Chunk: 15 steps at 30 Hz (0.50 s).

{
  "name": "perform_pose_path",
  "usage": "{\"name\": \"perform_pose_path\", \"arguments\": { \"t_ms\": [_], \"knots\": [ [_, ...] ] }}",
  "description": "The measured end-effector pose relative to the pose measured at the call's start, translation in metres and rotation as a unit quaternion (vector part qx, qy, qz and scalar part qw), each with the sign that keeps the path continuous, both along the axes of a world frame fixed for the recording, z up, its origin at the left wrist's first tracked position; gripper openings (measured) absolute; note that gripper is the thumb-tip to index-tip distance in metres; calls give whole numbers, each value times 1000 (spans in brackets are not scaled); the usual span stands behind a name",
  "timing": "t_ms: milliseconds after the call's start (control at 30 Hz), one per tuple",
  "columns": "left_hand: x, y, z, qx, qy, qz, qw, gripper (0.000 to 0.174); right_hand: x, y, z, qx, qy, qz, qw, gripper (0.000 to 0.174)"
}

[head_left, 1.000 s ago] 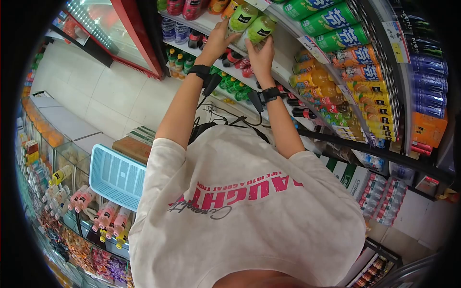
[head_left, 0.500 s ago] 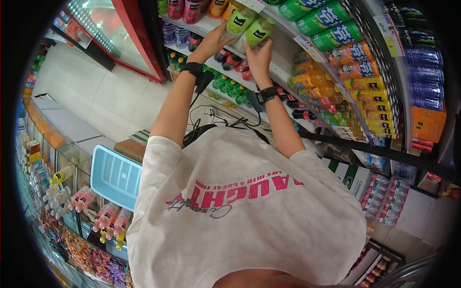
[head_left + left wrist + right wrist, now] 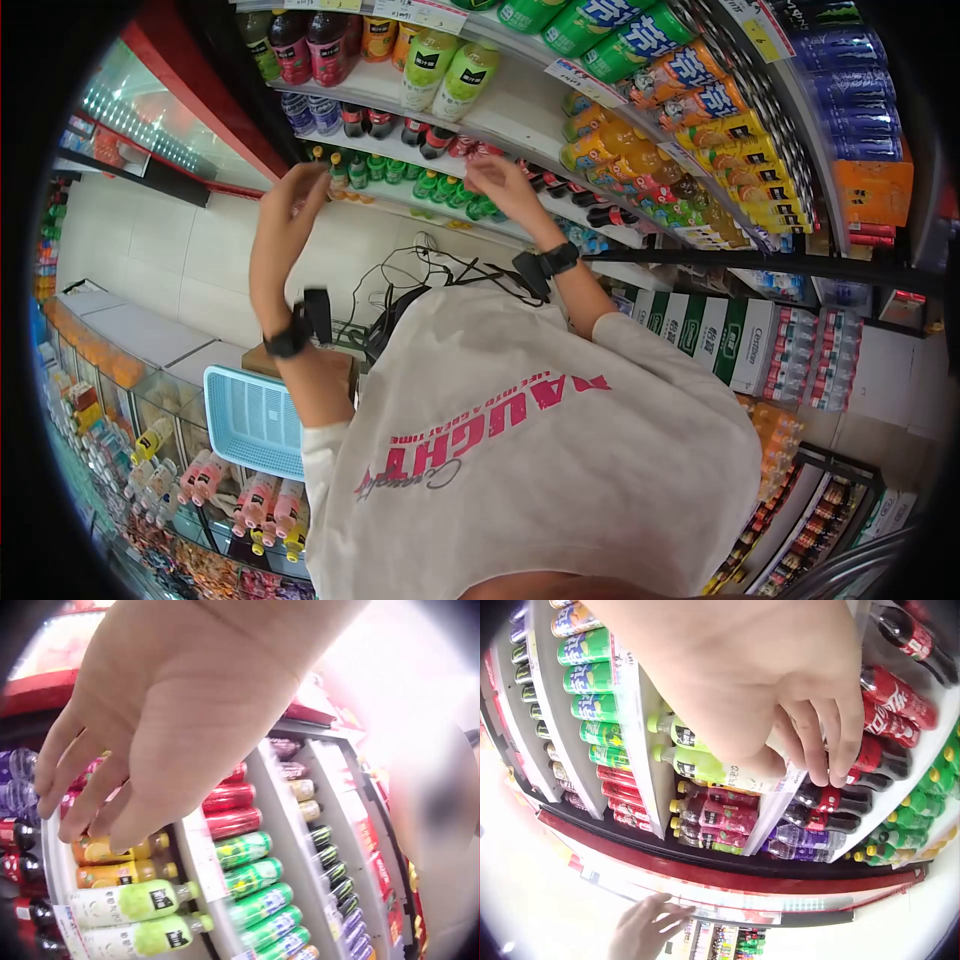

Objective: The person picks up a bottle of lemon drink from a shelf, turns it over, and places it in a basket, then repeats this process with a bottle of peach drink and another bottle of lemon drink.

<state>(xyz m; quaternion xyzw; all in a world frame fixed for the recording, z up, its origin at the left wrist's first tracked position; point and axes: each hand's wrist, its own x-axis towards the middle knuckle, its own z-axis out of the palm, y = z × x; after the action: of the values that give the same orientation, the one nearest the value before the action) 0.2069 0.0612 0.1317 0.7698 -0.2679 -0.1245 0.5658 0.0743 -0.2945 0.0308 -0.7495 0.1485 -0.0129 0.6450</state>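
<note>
Two pale green juice bottles (image 3: 468, 80) stand side by side at the front of a shelf, left of a gap, with orange bottles (image 3: 380, 40) just to their left. My left hand (image 3: 285, 220) hangs in the air left of the drinks shelves, loosely bent and holding nothing. Nearer to the bottles, my right hand (image 3: 508, 190) is drawn back below their shelf, fingers loosely curled and empty. In the left wrist view the green bottles (image 3: 135, 904) show below the fingers. The right wrist view has the bottles (image 3: 697, 765) partly hidden behind the thumb.
Soda cans (image 3: 640, 45) fill the shelf at the right, with cola bottles (image 3: 420, 140) and green soda bottles (image 3: 435, 185) on lower shelves. A blue plastic basket (image 3: 255, 420) sits behind at the left, near pink bottles (image 3: 260, 500). Black cables (image 3: 400, 275) hang before the body.
Both hands have come off the two green bottles, which now stand on the shelf. The left hand has swung left and back; the right has drawn back. The head view has shifted.
</note>
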Motion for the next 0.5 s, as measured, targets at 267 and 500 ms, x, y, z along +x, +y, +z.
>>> {"name": "perform_pose_path", "arguments": {
  "t_ms": [267, 500],
  "knots": [
    [-95, -3, 141, -148, -169, 71, 972, 17, 9, 44, 25, -96, 28, 108, 989, 26],
    [-161, -32, 198, -252, -176, -35, 951, 50, -1, 36, 65, -115, 40, 146, 982, 25]
  ]
}}
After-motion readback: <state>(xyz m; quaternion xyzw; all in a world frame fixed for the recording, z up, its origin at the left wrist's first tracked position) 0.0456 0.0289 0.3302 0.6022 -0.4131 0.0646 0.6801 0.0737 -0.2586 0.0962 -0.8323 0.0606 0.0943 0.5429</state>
